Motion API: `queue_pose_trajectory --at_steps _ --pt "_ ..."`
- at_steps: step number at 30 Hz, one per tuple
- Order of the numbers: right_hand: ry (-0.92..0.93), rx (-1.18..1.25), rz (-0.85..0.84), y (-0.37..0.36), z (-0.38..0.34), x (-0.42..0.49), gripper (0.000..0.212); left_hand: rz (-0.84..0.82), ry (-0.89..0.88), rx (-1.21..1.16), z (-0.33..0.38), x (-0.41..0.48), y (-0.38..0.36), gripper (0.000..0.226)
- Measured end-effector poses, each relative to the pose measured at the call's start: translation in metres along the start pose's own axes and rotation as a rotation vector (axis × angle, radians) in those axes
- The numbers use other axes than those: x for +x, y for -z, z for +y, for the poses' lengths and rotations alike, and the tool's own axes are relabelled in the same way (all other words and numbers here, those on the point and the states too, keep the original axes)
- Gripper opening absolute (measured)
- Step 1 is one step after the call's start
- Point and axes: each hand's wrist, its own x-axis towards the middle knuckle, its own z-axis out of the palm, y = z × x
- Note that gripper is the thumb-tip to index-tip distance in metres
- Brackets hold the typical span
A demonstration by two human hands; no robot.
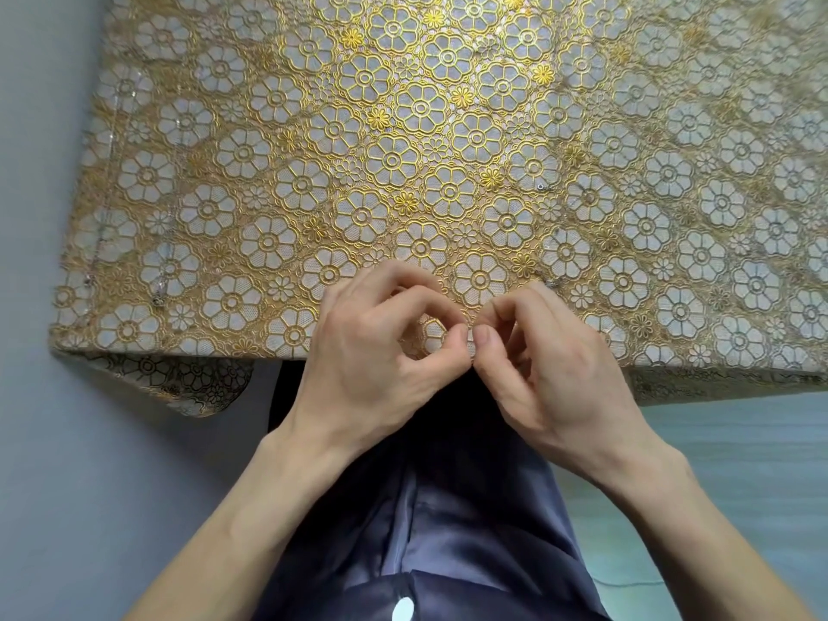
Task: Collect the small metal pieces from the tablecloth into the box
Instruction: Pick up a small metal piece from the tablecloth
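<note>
The left hand [372,347] and right hand [551,365] curl, fingertips [483,337] meeting at the near edge of the tablecloth [403,127], lower centre; any hold is unclear. Metal pieces [553,282] dot the cloth; a fumbled one could drop off that edge.

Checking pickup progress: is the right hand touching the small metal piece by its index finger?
Cannot tell. Head view: the metal piece lies at the edge of the right hand, beside its index finger; neither contact nor gap shows plainly.
</note>
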Motion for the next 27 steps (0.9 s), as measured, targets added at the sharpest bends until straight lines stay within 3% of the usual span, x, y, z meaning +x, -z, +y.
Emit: queue_pose_trajectory --at_steps 11,23,27 --pt "0.004 0.056 0.046 0.0058 -0.0016 -0.0003 0.007 -0.006 0.029 -0.021 0.0022 -0.0012 0.0029 0.011" --pt "0.101 -0.132 0.007 0.0028 -0.0044 0.0010 0.020 -0.019 -0.003 0.049 0.0012 -0.0004 0.0032 0.010" --pt "0.066 -0.063 0.005 0.0010 -0.0041 0.0003 0.018 -0.015 0.011 0.049 0.0019 0.0002 0.0032 0.010"
